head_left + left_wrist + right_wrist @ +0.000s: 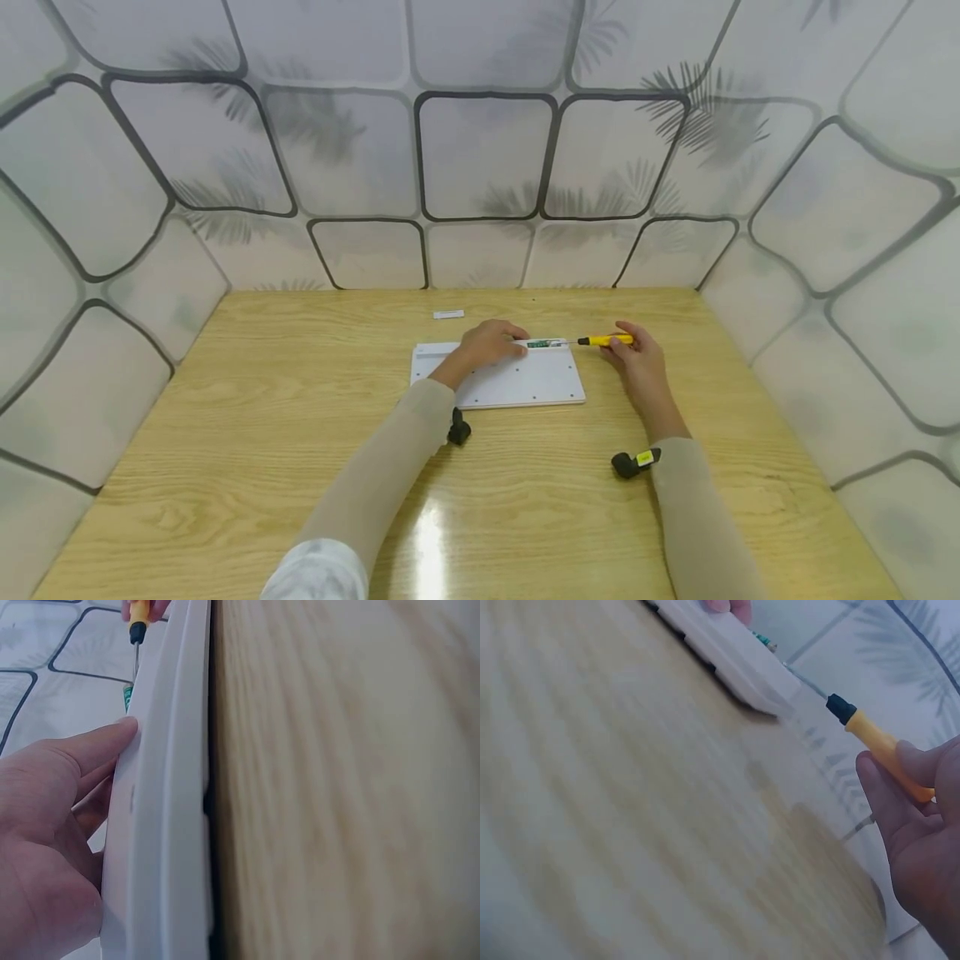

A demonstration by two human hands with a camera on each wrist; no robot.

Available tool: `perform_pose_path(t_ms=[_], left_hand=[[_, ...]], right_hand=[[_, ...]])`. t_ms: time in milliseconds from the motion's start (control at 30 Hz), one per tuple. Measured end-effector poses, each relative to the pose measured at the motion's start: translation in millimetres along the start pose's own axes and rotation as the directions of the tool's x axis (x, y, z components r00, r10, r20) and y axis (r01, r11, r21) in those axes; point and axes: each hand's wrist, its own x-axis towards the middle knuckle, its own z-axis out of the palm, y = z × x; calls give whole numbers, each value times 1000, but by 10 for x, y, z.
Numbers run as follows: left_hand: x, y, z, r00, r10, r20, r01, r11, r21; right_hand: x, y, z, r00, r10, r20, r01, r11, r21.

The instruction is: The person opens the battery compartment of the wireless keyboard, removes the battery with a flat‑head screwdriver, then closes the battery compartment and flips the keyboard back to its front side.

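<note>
A white keyboard (525,379) lies face down on the table, its screw-dotted back up. My left hand (489,343) grips its far edge, thumb on the back and fingers over the edge; the thumb (112,742) shows near the slot in the left wrist view. A green battery (537,343) sits in the open slot along that edge. From the right, my right hand (636,360) holds a yellow screwdriver (606,340) between thumb and fingers. Its thin metal shaft (806,679) reaches the slot's right end, at the battery's end; exact tip contact cannot be made out.
Behind the keyboard lies a small white cover (448,314). The wooden table (247,433) meets patterned walls (480,158) at the back and both sides. Black wrist cameras (459,427) are worn at both cuffs.
</note>
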Motion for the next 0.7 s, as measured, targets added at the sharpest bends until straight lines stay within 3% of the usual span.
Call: perform_pose_path(t_ms=[167,300,400,533,700], left_hand=[[-8,6,-5,1000,1,-2,-1,1000,9],[-22,22,-10,1000,-8,2,8,1000,9],[-28,37,-15,1000,-17,3,17,1000,5],[-30,52,-18,1000,-23,0,23,1000,-4],[-27,51,-10,1000,-28,-3,28,1000,-14]], right_hand=[[-12,16,-65,999,-2,38,8,991,-135],[-29,19,-122,997,21,70,-8,984,-178],[-49,-3,-155,996,19,90,11,946,-323],[-79,-53,-182,991,-9,133,84,818,-570],[-94,-81,-208,982,-34,186,160,674,-721]])
